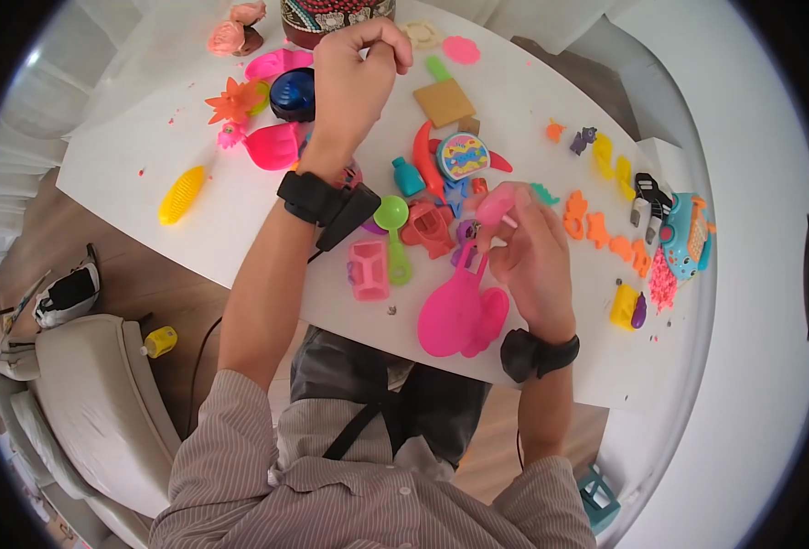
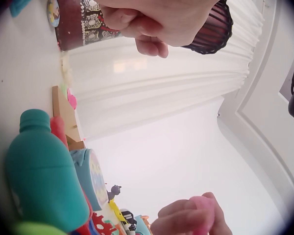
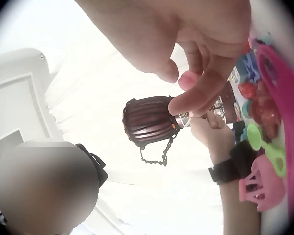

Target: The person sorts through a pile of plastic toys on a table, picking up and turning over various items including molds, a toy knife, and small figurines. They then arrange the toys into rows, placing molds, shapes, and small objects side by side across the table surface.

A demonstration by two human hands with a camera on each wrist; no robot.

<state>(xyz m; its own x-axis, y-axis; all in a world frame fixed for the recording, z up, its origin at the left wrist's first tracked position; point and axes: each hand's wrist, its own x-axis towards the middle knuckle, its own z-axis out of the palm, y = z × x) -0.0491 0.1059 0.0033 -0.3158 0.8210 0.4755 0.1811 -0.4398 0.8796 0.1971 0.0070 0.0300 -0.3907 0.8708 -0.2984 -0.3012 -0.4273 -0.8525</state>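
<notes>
My right hand (image 1: pixel 537 265) pinches a small pink piece (image 1: pixel 496 207) between thumb and fingers, above the loop handles of a magenta toy pan (image 1: pixel 450 316). That piece (image 3: pixel 188 80) also shows between the fingers in the right wrist view. Raised over the table's far side, my left hand (image 1: pixel 358 82) has curled fingers with nothing visible in them. Behind it stands a beaded dark red container (image 1: pixel 317 29). A dark ribbed vessel with a chain (image 3: pixel 151 120) shows beyond both hands. In the left wrist view, a teal bottle (image 2: pixel 44 171) is close by.
Around the white table (image 1: pixel 230 220) lie a yellow corn toy (image 1: pixel 183 195), a green scoop (image 1: pixel 392 215), a pink basket (image 1: pixel 369 271), a round tin (image 1: pixel 463 156) and a tan block (image 1: pixel 444 102). Orange pieces (image 1: pixel 596 229) and a blue toy (image 1: pixel 683 240) are at right.
</notes>
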